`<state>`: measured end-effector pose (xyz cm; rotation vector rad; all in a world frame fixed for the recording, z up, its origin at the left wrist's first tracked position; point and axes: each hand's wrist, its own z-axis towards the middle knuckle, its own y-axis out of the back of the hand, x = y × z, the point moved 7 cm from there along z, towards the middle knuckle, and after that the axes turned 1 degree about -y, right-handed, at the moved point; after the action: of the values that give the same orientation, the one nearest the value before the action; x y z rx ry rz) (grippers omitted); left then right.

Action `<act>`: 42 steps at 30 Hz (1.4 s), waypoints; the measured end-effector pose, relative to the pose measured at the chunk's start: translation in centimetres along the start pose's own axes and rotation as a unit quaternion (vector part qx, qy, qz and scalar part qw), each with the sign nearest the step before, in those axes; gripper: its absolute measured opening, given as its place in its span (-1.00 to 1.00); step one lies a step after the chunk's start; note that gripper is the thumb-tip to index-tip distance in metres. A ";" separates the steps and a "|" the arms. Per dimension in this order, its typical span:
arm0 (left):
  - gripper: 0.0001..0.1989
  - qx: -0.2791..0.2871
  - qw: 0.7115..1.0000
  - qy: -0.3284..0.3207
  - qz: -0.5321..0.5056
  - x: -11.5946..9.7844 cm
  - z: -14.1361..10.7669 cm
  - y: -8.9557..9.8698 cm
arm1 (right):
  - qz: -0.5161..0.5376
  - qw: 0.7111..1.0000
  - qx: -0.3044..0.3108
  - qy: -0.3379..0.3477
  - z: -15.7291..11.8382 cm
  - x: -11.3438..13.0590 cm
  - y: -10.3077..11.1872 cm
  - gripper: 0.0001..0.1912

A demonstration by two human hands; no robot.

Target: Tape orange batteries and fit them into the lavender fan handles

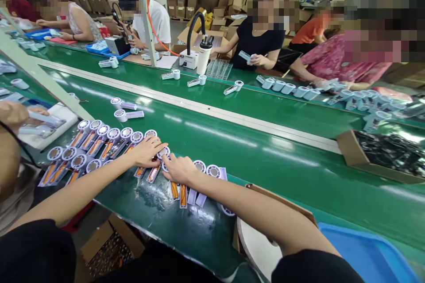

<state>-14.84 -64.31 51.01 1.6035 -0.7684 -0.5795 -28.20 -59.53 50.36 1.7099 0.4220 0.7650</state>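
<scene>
My left hand is closed around the round head of a light-purple handheld fan, the fingers over its top and the thumb low. Close beside it, my right hand pinches the edge of a neighbouring fan, mostly covered by the fingers. Both belong to a row of open fan housings with round grilled heads and orange parts in the handles. Right of my hand lie more fans, some with plain purple handles. A second row lies at the left, partly behind my left forearm.
Two purple fans lie on the green conveyor ahead. A carton of black parts, a blue tray and a white round disc are on the right. Co-workers sit across the belt; another person's hands work at left.
</scene>
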 end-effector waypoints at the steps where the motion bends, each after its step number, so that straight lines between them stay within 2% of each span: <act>1: -0.24 0.003 1.000 -0.017 -0.001 0.1 0.1 -0.2 | 0.002 1.000 -0.001 0.007 -0.1 0.0 0.1 -0.34; 3: -0.24 0.005 0.999 -0.035 0.004 0.5 0.3 -0.4 | 0.004 1.000 -0.003 0.015 -0.6 0.0 0.8 -0.34; 5: -0.27 0.004 0.999 -0.035 0.009 0.8 0.7 -0.8 | 0.008 1.000 -0.017 0.012 -1.4 -0.3 2.3 -0.32; 7: -0.30 0.006 0.999 -0.034 -0.001 0.6 1.1 -1.4 | 0.028 0.998 -0.053 -0.004 -2.5 -1.3 5.0 -0.30; 9: -0.30 0.010 0.999 -0.032 -0.021 -0.1 1.6 -1.9 | 0.062 0.992 -0.108 -0.035 -3.7 -3.2 8.7 -0.30; 12: -0.31 0.006 0.998 -0.002 -0.056 -0.9 2.4 -1.7 | 0.088 0.972 -0.186 -0.112 -6.0 -8.4 13.8 -0.28; 14: -0.30 0.018 0.997 0.010 -0.071 -1.1 3.5 -0.9 | 0.071 0.958 -0.213 -0.178 -7.6 -13.1 15.6 -0.26; 15: -0.30 0.024 0.997 0.013 -0.072 -1.0 4.3 -0.1 | 0.055 0.952 -0.214 -0.211 -8.3 -15.6 15.8 -0.27; 18: -0.30 0.022 0.998 0.031 -0.057 -0.6 8.7 2.9 | -0.005 0.943 -0.174 -0.283 -9.9 -22.6 14.3 -0.34; 20: -0.30 0.012 0.998 0.046 -0.049 -0.9 13.1 4.8 | -0.043 0.940 -0.123 -0.316 -10.4 -26.4 12.1 -0.40; 22: -0.28 0.008 0.998 0.032 -0.052 -2.4 18.4 5.9 | -0.062 0.935 -0.076 -0.340 -10.6 -29.4 9.9 -0.43; 24: -0.25 0.003 0.998 -0.001 -0.063 -4.9 23.8 6.2 | -0.065 0.932 -0.048 -0.353 -10.8 -31.5 8.0 -0.43; 26: -0.23 -0.003 0.996 -0.032 -0.081 -7.6 28.5 5.7 | -0.059 0.930 -0.037 -0.360 -11.1 -33.0 6.8 -0.42; 29: -0.24 -0.006 0.993 -0.060 -0.104 -11.2 33.4 4.2 | -0.047 0.927 -0.027 -0.370 -11.9 -34.6 5.5 -0.40; 32: -0.25 -0.015 0.991 -0.075 -0.109 -12.8 35.3 3.0 | -0.022 0.927 -0.019 -0.374 -12.8 -35.6 4.5 -0.42; 34: -0.27 -0.037 0.988 -0.090 -0.123 -12.3 35.3 3.1 | -0.002 0.929 -0.017 -0.369 -13.3 -36.0 4.0 -0.41; 36: -0.32 -0.080 0.985 -0.064 -0.142 -10.0 34.6 3.9 | 0.017 0.933 -0.012 -0.360 -13.6 -36.2 3.8 -0.33; 38: -0.37 -0.086 0.985 0.027 -0.147 -6.2 33.4 4.2 | 0.031 0.942 -0.019 -0.335 -13.5 -36.0 3.9 -0.23; 40: -0.36 -0.014 0.984 0.101 -0.149 -2.8 31.9 3.4 | 0.046 0.958 -0.063 -0.276 -12.7 -35.2 4.6 -0.23; 42: -0.28 0.055 0.979 0.113 -0.163 -1.2 30.3 2.5 | 0.054 0.970 -0.119 -0.205 -11.6 -33.7 5.4 -0.28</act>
<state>-38.30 -83.42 48.26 1.8783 -0.3745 -0.5816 -61.08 -74.21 47.95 1.6191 -0.0484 0.4968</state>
